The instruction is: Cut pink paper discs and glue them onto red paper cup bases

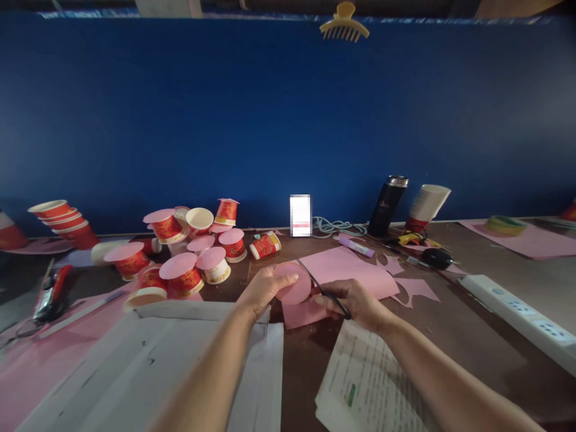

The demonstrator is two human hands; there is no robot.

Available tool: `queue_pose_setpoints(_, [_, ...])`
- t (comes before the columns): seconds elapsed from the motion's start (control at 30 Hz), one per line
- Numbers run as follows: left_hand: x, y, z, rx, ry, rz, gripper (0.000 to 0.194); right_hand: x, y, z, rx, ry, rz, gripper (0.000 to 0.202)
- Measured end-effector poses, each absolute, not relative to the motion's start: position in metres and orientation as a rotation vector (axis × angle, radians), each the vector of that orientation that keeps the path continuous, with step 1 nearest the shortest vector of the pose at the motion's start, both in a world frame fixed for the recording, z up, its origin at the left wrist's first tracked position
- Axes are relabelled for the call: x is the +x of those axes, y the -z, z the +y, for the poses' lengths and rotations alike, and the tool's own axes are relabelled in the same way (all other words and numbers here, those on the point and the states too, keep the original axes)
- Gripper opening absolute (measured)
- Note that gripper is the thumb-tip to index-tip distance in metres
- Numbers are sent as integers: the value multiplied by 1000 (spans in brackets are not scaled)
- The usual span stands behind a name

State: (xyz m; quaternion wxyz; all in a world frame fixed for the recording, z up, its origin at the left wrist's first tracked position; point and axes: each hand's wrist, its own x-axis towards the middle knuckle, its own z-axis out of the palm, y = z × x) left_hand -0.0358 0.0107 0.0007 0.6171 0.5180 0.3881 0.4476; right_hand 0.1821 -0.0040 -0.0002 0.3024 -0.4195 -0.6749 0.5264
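My left hand (261,293) grips a round pink disc (293,291), thumb laid over its face, at the left edge of the pink sheet (360,270) on the table (299,366). My right hand (355,303) is closed around the dark handles of the scissors (335,300), over the near edge of the pink sheet; their blades slant up and away beside the right rim of the disc. I cannot tell whether the blades touch it, or how far apart they stand.

A purple glue stick (355,246) lies at the far edge of the pink sheet, and pink scraps (420,290) with curved cuts lie at its right side. Behind the sheet, a bright, blurred-out rectangle (300,215) stands against the blue partition (270,108), a pale cable (337,227) coiled beside it. Behind and to the right of the sheet I see a black bottle (386,207), leaning in my view, and a stack of white cups (429,204).

Left of the sheet sits a cluster of red paper cups (182,283), many topped with pink rounds, one cup lying on its side nearest the sheet. Nearer me than the sheet are printed pages (364,384), with a broad white board or paper (148,372) to their left. Well off to the right of the sheet runs a white power strip (517,312).
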Motion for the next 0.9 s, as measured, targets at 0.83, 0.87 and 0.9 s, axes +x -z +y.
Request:
queue_pose_setpoints(0.83, [-37, 1, 12, 1085, -1068, 844, 42, 178, 8, 3, -1156, -1457, -1498, 50])
queue_pose_setpoints(0.87, [-36, 0, 12, 1075, -1072, 846, 42, 178, 7, 2, -1157, -1446, -1501, 50])
queue_pose_setpoints(0.9, [-36, -1, 12, 1070, -1076, 848, 41, 178, 6, 2, -1153, -1436, -1507, 49])
